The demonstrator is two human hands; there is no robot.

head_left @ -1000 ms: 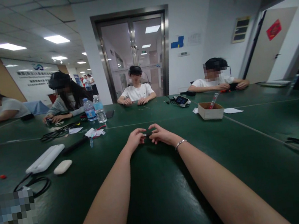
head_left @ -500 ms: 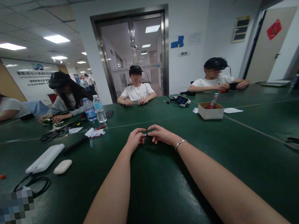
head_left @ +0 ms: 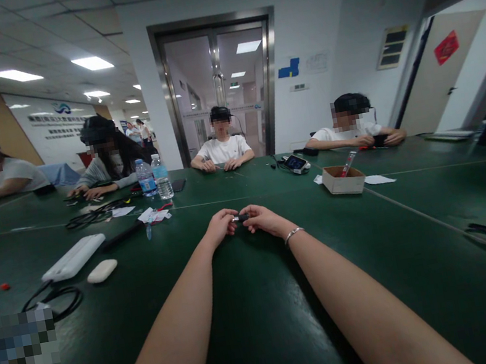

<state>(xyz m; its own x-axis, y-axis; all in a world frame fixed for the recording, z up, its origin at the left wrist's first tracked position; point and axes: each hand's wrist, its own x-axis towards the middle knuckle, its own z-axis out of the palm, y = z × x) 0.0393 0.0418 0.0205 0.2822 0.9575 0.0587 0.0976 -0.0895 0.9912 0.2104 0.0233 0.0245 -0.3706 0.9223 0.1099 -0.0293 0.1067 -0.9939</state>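
Both my forearms stretch out over the dark green table [head_left: 255, 305]. My left hand [head_left: 220, 225] and my right hand [head_left: 262, 217] meet at the table's middle, fingers curled. Between their fingertips they pinch a small dark object with a pale metal end [head_left: 240, 217]; it is too small to name. A thin bracelet [head_left: 293, 233] circles my right wrist.
A small cardboard box [head_left: 342, 180] with a red-tipped tool stands to the right. Left lie a white power strip [head_left: 72, 257], a white oval item [head_left: 102, 271], black cables [head_left: 54, 297] and two water bottles [head_left: 154, 177]. Several people sit along the far side.
My fingertips have closed together and turned slightly, so the small dark object shows more plainly between them. My arms have stayed in place.
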